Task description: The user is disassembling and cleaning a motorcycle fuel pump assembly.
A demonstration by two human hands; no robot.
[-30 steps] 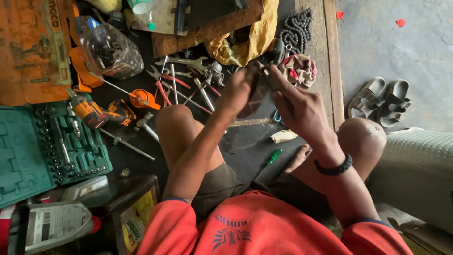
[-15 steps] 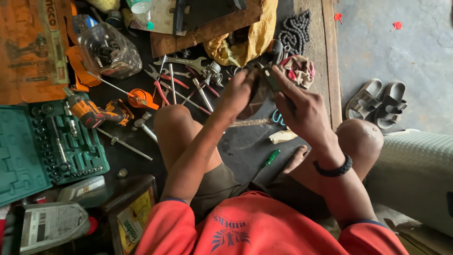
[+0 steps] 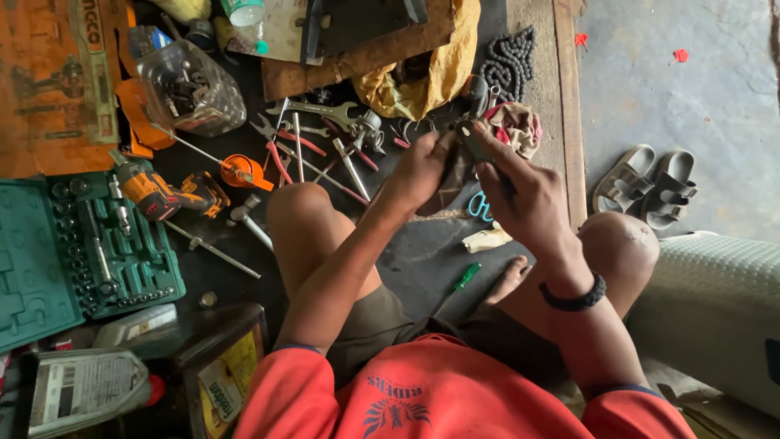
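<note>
I sit on the floor with both knees bent. My left hand (image 3: 422,167) and my right hand (image 3: 520,191) are raised together in front of me, both closed on a small dark metal part (image 3: 465,154) held between them. The right thumb and fingers pinch its upper end; the left hand cups it from the side. What the part is cannot be made out. Below the hands lie a green-handled screwdriver (image 3: 465,277) and blue-handled scissors (image 3: 481,207) on the dark mat.
Wrenches and pliers (image 3: 313,146) lie scattered ahead of my left knee. A green socket set case (image 3: 73,252), an orange drill (image 3: 154,191), a clear jar of parts (image 3: 191,89), a chain (image 3: 510,61), a rag (image 3: 516,126) and sandals (image 3: 646,183) surround me.
Both hands stay on the dark part with only small finger shifts. The view has drifted slightly.
</note>
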